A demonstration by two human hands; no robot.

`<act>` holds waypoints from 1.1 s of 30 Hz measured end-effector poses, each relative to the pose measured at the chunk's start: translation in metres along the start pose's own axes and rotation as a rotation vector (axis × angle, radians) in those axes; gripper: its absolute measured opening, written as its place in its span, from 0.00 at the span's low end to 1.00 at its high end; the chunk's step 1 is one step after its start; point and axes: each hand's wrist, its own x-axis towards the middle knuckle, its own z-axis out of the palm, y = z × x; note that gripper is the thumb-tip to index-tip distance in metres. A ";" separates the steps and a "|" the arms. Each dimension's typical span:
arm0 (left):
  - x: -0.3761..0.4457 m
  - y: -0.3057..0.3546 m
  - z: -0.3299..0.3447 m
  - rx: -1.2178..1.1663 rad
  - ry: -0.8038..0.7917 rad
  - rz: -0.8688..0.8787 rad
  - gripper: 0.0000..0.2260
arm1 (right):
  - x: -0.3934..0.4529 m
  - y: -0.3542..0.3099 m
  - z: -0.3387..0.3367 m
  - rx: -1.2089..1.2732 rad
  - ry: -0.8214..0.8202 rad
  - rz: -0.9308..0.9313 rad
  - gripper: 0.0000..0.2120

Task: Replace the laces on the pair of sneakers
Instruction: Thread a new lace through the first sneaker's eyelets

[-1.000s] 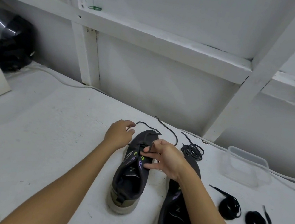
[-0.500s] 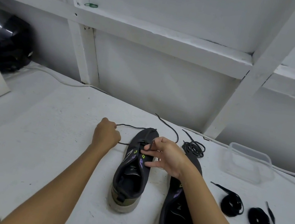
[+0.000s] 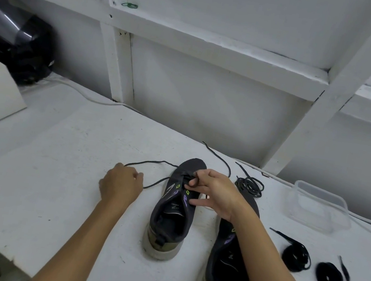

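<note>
View from the head camera. The left sneaker [image 3: 173,210] stands on the white table [image 3: 52,161] with its toe pointing away from the person, and serves here as the landmark; the right sneaker [image 3: 231,255] lies just beside it on the right and nearer the camera. A thin dark lace [image 3: 157,181] runs out from the sneaker's front eyelets to the left, and a second strand trails past the toe toward the wall. The lace looks light, limp and narrow, so it probably follows any pull without resistance and could slip through a loose pinch; the sneaker seems light enough to slide when tugged. The stiffened tip or a short length close to an eyelet appears the best place to hold. The left hand [image 3: 122,185], left of the sneaker and low over the table, is curled round the lace, wrist straight and knuckles up. The right hand [image 3: 212,192] hovers over the eyelet rows, thumb and forefinger pinching the lace there, the other fingers spread toward the tongue. Right of the landmark lie a coiled lace [image 3: 249,186], two black lace bundles [image 3: 297,254] and a clear plastic container [image 3: 316,208].
</note>
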 end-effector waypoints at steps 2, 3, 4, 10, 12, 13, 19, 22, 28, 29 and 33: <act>-0.006 0.012 -0.007 -0.163 -0.046 0.113 0.13 | 0.000 -0.001 0.001 -0.017 0.006 -0.013 0.13; -0.010 0.020 -0.010 -0.246 -0.125 0.141 0.13 | -0.001 -0.003 0.001 -0.035 0.010 -0.025 0.15; -0.013 0.029 -0.013 -0.296 -0.223 0.143 0.15 | 0.000 -0.005 0.002 -0.065 0.014 -0.041 0.15; -0.042 0.063 -0.011 -0.339 -0.542 0.111 0.14 | 0.000 -0.012 -0.001 -0.282 0.115 -0.143 0.07; -0.048 0.069 -0.009 -0.354 -0.548 0.108 0.17 | -0.001 -0.016 -0.002 -0.418 0.153 -0.151 0.05; -0.049 0.072 -0.008 -0.350 -0.561 0.102 0.21 | -0.001 -0.018 -0.002 -0.467 0.163 -0.152 0.06; -0.067 0.084 -0.003 -0.199 -0.537 0.067 0.47 | -0.003 -0.024 0.008 -0.558 0.200 -0.227 0.08; -0.070 0.082 0.001 -0.065 -0.471 0.092 0.41 | -0.002 -0.025 0.013 -0.397 0.212 -0.263 0.07; -0.058 0.074 -0.007 -0.089 -0.375 0.007 0.25 | -0.002 -0.034 0.005 -0.030 0.206 -0.384 0.06; -0.053 0.072 -0.009 -0.106 -0.378 -0.001 0.24 | -0.003 -0.035 0.001 -0.004 0.205 -0.389 0.06; -0.041 0.062 -0.010 -0.162 -0.415 0.007 0.22 | -0.003 -0.025 -0.006 -0.396 0.211 -0.231 0.10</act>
